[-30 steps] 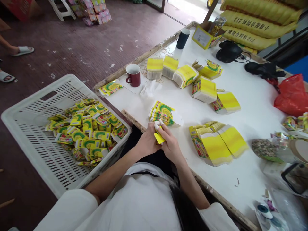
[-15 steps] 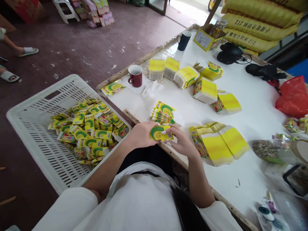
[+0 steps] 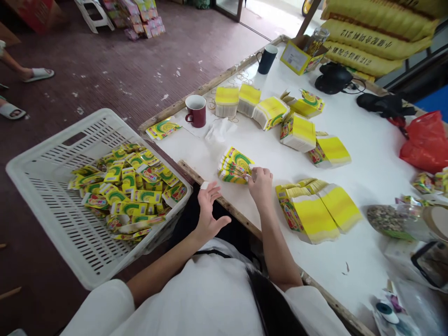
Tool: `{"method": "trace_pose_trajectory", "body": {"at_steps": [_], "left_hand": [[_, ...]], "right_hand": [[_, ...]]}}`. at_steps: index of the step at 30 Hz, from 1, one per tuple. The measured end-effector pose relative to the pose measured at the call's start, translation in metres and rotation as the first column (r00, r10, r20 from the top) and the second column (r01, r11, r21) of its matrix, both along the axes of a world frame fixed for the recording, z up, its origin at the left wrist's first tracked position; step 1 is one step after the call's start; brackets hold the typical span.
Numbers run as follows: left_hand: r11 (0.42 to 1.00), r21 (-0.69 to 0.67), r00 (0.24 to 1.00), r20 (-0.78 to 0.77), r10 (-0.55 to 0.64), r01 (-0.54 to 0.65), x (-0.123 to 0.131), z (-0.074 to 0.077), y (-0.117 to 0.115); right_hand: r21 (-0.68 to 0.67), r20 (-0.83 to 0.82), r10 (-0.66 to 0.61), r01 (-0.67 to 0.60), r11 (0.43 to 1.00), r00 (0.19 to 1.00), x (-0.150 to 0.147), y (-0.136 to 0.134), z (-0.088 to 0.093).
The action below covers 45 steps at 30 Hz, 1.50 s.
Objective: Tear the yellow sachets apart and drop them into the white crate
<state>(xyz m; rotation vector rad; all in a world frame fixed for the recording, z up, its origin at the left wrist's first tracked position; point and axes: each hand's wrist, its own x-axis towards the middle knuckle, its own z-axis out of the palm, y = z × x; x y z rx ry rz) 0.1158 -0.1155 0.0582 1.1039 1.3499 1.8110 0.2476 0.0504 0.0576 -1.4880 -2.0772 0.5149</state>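
Touching right fingers (image 3: pixel 262 175): fanned cartons (image 3: pixel 234 164).

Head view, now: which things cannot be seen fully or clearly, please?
In the head view:
Fan of flattened cartons: right hand covers one corner; exact grip unclear.
White crate: its floor under the small cartons is hidden by them.
Red plastic bag: contents hidden by the plastic.
Other person: mostly cut off by the left edge.

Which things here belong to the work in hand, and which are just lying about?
Part of the work, it seems:
fanned yellow cartons at the right hand
white crate with small yellow packets
stacked yellow cartons

Just lying about, apparently:
red mug
dark mug
crumpled white tissue
red bag
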Motion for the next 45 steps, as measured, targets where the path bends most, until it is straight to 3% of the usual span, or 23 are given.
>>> {"method": "trace_pose_trajectory", "body": {"at_steps": [4,6,8,10,12,14,16,19,24,26,29,35,40,45], "left_hand": [[0.975,-0.179,0.976,0.192,-0.099,0.134,-0.003,0.005,0.011],[0.956,-0.240,0.941,0.329,-0.083,0.168,-0.006,0.008,0.019],[0.961,-0.218,0.896,0.440,-0.062,0.173,-0.007,0.011,0.027],[0.972,-0.142,0.845,0.528,-0.085,0.186,-0.005,0.017,0.034],[0.979,-0.073,0.795,0.597,-0.112,0.192,-0.002,0.025,0.041],[0.989,-0.040,0.775,0.626,-0.085,0.141,0.001,0.033,0.046],[0.999,-0.037,0.812,0.584,-0.002,0.028,0.002,0.039,0.049],[0.993,-0.088,0.905,0.411,0.112,-0.082,0.001,0.042,0.049],[0.986,-0.160,0.950,0.296,0.102,-0.056,-0.002,0.043,0.041],[0.983,-0.166,0.945,0.301,0.131,-0.083,-0.002,0.042,0.040],[0.979,-0.163,0.930,0.325,0.170,-0.122,-0.003,0.040,0.042],[0.988,-0.085,0.827,0.558,-0.061,0.130,-0.007,0.033,0.045],[0.988,-0.112,0.789,0.614,-0.018,0.110,-0.006,0.035,0.039],[0.985,-0.155,0.785,0.618,0.033,0.080,-0.003,0.036,0.036]], "right_hand": [[-0.013,-0.030,0.009,-0.009,1.000,1.000,-0.005,-0.002,0.007],[-0.099,-0.135,0.004,-0.018,0.995,0.991,-0.005,-0.011,0.015],[-0.236,-0.310,0.039,-0.117,0.965,0.950,-0.004,-0.025,0.023],[-0.363,-0.515,0.127,-0.350,0.863,0.848,-0.003,-0.043,0.029],[-0.415,-0.693,0.180,-0.591,0.691,0.698,-0.005,-0.063,0.034],[-0.407,-0.802,0.144,-0.706,0.580,0.580,-0.009,-0.081,0.037],[-0.385,-0.838,0.097,-0.706,0.594,0.538,-0.013,-0.092,0.037],[-0.362,-0.806,0.108,-0.629,0.688,0.582,-0.016,-0.095,0.036],[-0.302,-0.749,0.162,-0.548,0.780,0.643,-0.009,-0.086,0.036],[-0.310,-0.765,0.152,-0.564,0.766,0.626,-0.009,-0.087,0.037],[-0.358,-0.828,0.037,-0.577,0.734,0.560,-0.017,-0.092,0.036],[-0.468,-0.866,-0.267,-0.495,0.732,0.424,-0.017,-0.088,0.034],[-0.509,-0.858,-0.331,-0.557,0.656,0.393,-0.011,-0.086,0.039],[-0.503,-0.863,-0.346,-0.554,0.663,0.369,-0.016,-0.091,0.039]]}}
